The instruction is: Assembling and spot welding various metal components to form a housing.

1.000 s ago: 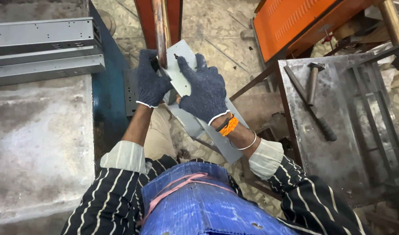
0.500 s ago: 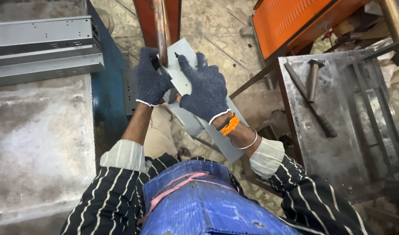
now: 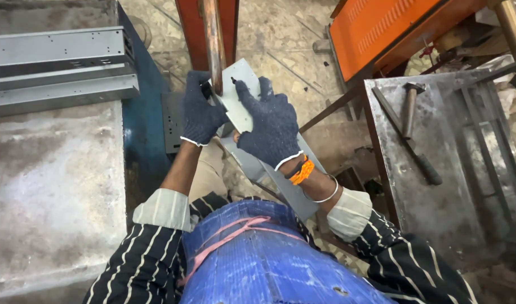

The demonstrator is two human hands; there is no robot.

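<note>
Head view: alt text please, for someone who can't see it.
Two hands in dark blue knit gloves, left hand and right hand, grip a flat grey sheet-metal piece against an upright rusty metal bar. A hammer lies on the grey steel table to the right.

your right hand (image 3: 269,125) covers the middle of the grey metal piece (image 3: 239,95), so you cannot see how its upper plate joins the strip below; the strip's lower end disappears behind your blue apron (image 3: 258,259). your left hand (image 3: 200,112) hides the piece's left edge and the foot of the rusty upright bar (image 3: 213,39), whose top is cut off by the upper edge. the long dark tool (image 3: 407,141) beside the hammer (image 3: 410,107) is too small to identify. the orange machine (image 3: 382,28) runs out of view.
</note>
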